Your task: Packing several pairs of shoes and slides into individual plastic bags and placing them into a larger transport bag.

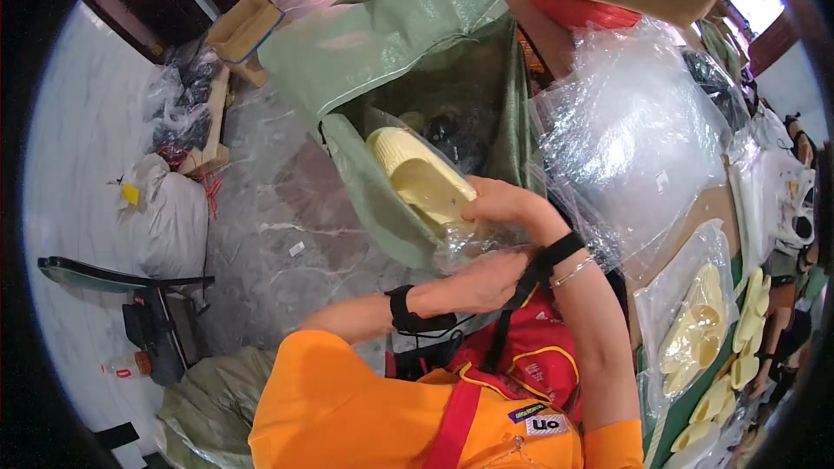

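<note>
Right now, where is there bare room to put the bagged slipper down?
Bare brown tabletop shows between the heap of clear plastic bags and the bagged pale-yellow slippers. The open green woven sack has room. The table's right side is crowded.

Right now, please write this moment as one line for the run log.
left hand: under clear bag | right hand: gripping bagged yellow slipper | position: over open green sack | nearby: clear bags pile
</note>
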A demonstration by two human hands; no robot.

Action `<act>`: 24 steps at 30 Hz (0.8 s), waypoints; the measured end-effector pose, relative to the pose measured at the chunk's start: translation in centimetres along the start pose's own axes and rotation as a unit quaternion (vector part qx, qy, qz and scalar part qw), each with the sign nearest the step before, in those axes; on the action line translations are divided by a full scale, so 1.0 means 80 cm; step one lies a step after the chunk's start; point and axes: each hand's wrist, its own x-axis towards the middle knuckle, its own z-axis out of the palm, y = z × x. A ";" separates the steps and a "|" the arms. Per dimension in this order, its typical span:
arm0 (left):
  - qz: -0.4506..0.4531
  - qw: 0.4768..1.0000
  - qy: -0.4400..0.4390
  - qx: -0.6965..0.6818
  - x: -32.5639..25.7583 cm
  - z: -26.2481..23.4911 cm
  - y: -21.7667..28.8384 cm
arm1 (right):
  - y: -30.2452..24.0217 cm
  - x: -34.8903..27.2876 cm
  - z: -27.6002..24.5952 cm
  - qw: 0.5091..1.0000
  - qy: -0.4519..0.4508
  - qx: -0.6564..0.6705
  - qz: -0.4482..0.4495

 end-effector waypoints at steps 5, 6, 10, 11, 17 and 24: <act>-0.089 0.993 -0.078 0.018 0.001 -0.010 0.006 | 0.033 -0.001 0.027 0.872 0.471 -0.122 -0.047; -0.116 0.988 -0.098 0.030 0.000 -0.016 0.011 | 0.025 -0.005 0.027 0.885 0.435 -0.110 -0.125; -0.061 0.990 -0.086 0.089 -0.002 0.006 -0.016 | -0.029 -0.050 0.035 0.925 0.304 -0.214 -0.077; -0.041 0.987 -0.097 0.125 0.001 0.011 -0.019 | -0.022 -0.047 0.040 0.917 0.299 -0.259 -0.045; 0.147 0.965 -0.071 0.203 0.028 -0.004 -0.001 | -0.026 -0.088 0.053 0.943 0.272 -0.125 -0.144; 0.128 0.962 -0.113 0.212 0.053 -0.040 0.029 | 0.007 -0.254 0.060 0.909 0.310 0.025 -0.277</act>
